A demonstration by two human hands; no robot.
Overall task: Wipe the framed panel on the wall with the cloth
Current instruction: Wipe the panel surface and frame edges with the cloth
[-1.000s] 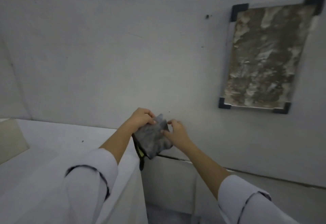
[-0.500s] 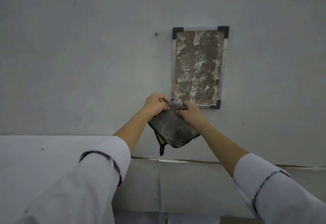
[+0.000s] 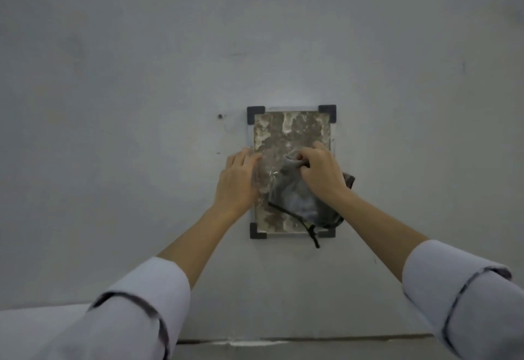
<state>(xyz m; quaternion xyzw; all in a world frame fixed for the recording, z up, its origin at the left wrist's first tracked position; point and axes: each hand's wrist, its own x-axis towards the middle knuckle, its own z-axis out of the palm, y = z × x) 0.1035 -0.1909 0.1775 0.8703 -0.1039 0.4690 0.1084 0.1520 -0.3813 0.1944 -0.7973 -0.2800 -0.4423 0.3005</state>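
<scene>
Both your hands have risen onto the panel [image 3: 292, 132] | right hand [image 3: 321, 173] — clutching cloth [image 3: 295, 198] | left hand [image 3: 236, 182] — flat, fingers straight, on frame's left edge

On my feed I see mostly one pale grey wall [image 3: 113, 75], matte and plain, filling nearly the whole view. A small dark spot [image 3: 220, 116] sits on it near the middle, and a faint short scratch [image 3: 464, 66] shows far to the right. The light is dim and soft, a little brighter at the centre. Low down, a dark horizontal seam [image 3: 368, 337] crosses the wall, and a whiter flat surface [image 3: 34, 322] shows at lower left.
</scene>
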